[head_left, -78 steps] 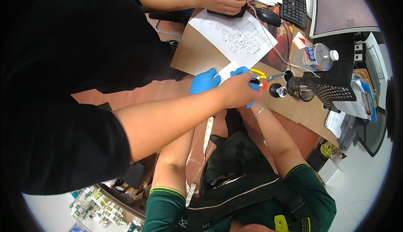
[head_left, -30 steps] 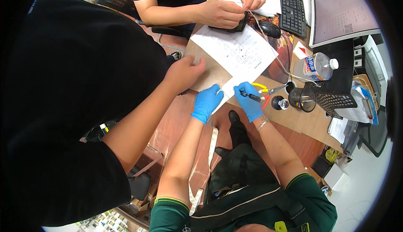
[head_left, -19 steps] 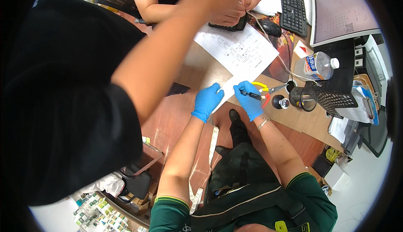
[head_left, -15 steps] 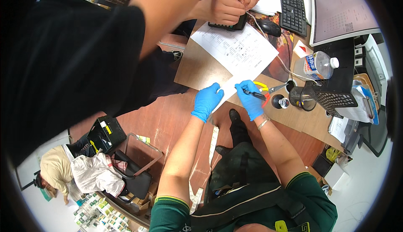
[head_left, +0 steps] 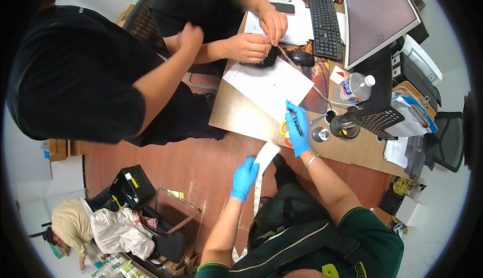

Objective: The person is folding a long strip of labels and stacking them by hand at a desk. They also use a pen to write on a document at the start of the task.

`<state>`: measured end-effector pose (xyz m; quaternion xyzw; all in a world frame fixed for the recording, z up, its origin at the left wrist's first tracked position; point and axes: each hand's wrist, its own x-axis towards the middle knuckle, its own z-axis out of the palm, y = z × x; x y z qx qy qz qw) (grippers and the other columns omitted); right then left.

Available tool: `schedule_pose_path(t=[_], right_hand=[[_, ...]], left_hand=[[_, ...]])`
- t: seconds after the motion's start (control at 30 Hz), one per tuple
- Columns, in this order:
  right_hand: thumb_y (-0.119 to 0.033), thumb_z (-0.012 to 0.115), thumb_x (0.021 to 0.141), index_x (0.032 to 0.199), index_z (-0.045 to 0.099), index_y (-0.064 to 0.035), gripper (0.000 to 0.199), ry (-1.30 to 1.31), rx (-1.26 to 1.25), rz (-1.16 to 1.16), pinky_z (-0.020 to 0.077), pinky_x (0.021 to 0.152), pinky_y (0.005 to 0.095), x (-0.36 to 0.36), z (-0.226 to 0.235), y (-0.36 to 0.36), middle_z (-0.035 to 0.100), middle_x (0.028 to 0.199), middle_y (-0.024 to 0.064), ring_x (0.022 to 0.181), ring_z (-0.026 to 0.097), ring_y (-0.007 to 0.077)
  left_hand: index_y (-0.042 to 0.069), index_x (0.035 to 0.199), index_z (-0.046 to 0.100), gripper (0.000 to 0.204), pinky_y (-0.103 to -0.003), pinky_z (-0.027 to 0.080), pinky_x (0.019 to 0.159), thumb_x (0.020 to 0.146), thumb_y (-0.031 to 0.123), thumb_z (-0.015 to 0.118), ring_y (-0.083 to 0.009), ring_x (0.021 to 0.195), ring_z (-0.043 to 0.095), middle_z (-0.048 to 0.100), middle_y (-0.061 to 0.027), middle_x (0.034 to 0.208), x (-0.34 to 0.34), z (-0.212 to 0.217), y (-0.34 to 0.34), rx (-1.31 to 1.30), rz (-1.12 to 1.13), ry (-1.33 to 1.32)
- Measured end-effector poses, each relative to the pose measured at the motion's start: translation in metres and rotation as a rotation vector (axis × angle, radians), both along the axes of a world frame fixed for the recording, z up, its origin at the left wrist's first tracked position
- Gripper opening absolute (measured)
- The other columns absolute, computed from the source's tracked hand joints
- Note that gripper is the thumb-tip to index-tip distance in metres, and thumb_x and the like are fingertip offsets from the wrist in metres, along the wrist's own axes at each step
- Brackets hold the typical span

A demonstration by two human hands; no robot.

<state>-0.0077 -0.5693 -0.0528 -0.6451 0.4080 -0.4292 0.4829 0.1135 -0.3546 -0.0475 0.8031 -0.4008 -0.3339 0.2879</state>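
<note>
In the head view, the left hand (head_left: 245, 177), in a blue glove, is pinching the near end of a long white paper strip (head_left: 265, 156) between thumb and curled fingers. The strip is narrow, flat and plain white; its upper end is lying just below the near edge of the wooden desk (head_left: 241, 117), and the rest is trailing down from the hand over the dark lap towards the lower edge of the picture. The right hand (head_left: 298, 129), also gloved in blue, is wrapping closed around a dark pen (head_left: 296, 123), which is pointing up across the palm, over the desk's near edge. Just beside it on the desk, yellow-handled scissors (head_left: 285, 129) are showing from under the glove, with a small round metal lid (head_left: 320, 134) and a dark cup (head_left: 345, 125) to their right. A white printed sheet (head_left: 269, 84) is lying farther up the desk, where another person's two bare hands (head_left: 261, 39) are working at a small black device (head_left: 265, 60).

Against the frame half a second earlier, the left hand is now sitting lower, off the desk, with the strip in its grip. The right hand is keeping its place by the scissors. The standing person in black (head_left: 75, 76) is now drawing the arm back from over the desk.
</note>
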Motion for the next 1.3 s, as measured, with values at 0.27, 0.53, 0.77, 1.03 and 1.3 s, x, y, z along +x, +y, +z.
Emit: schedule_pose_path(t=[0.27, 0.53, 0.77, 1.03, 1.3], right_hand=[[-0.009, 0.069, 0.076, 0.146, 0.025, -0.0031, 0.083, 0.603, -0.196, -0.153, 0.0335, 0.105, 0.0429, -0.001, 0.024, -0.026, 0.038, 0.138, 0.0264, 0.126, 0.04, 0.0409], [0.0, 0.051, 0.089, 0.136, 0.047, -0.0016, 0.047, 0.107, 0.033, 0.601, 0.0497, 0.089, 0.0325, -0.038, -0.002, 0.182, 0.065, 0.11, 0.0153, 0.097, 0.063, 0.022], [-0.023, 0.064, 0.089, 0.147, 0.029, -0.0028, 0.071, 0.034, 0.49, 1.354, 0.0344, 0.106, 0.0338, -0.082, 0.053, 0.307, 0.043, 0.143, 0.014, 0.12, 0.051, 0.0203], [-0.024, 0.063, 0.092, 0.135, 0.051, -0.004, 0.049, 0.231, 0.907, 1.887, 0.0412, 0.099, 0.0266, -0.094, 0.148, 0.366, 0.057, 0.129, 0.0059, 0.114, 0.054, 0.0122], [-0.018, 0.065, 0.09, 0.115, 0.063, 0.0024, 0.032, 0.476, 0.87, 2.063, 0.0462, 0.095, 0.0296, -0.117, 0.202, 0.391, 0.066, 0.113, 0.0088, 0.107, 0.06, 0.0151]], left_hand=[[0.004, 0.091, 0.06, 0.031, -0.046, 0.05, 0.072, 0.087, 0.035, 0.059, -0.0401, 0.084, 0.063, 0.066, -0.0213, 0.09, -0.071, -0.065, 0.233, 0.444, 0.183, 0.161], [0.007, 0.1, 0.062, 0.027, -0.042, 0.049, 0.08, 0.087, 0.03, 0.058, -0.0346, 0.091, 0.064, 0.066, -0.0209, 0.097, -0.076, -0.034, 0.272, 0.271, 0.508, 0.186], [0.003, 0.094, 0.058, 0.013, -0.026, 0.046, 0.069, 0.088, 0.014, 0.06, -0.0086, 0.077, 0.052, 0.06, -0.0013, 0.083, -0.074, 0.093, 0.225, -0.36, 0.687, 0.328], [0.006, 0.092, 0.056, 0.008, -0.022, 0.04, 0.064, 0.089, 0.011, 0.061, -0.0063, 0.071, 0.047, 0.052, 0.0031, 0.079, -0.105, 0.194, 0.314, -0.752, 0.9, 0.323], [0.004, 0.103, 0.059, 0.015, -0.024, 0.044, 0.055, 0.091, 0.012, 0.054, -0.0077, 0.073, 0.055, 0.059, 0.0005, 0.087, -0.138, 0.187, 0.443, -1.049, 1.386, 0.085]])
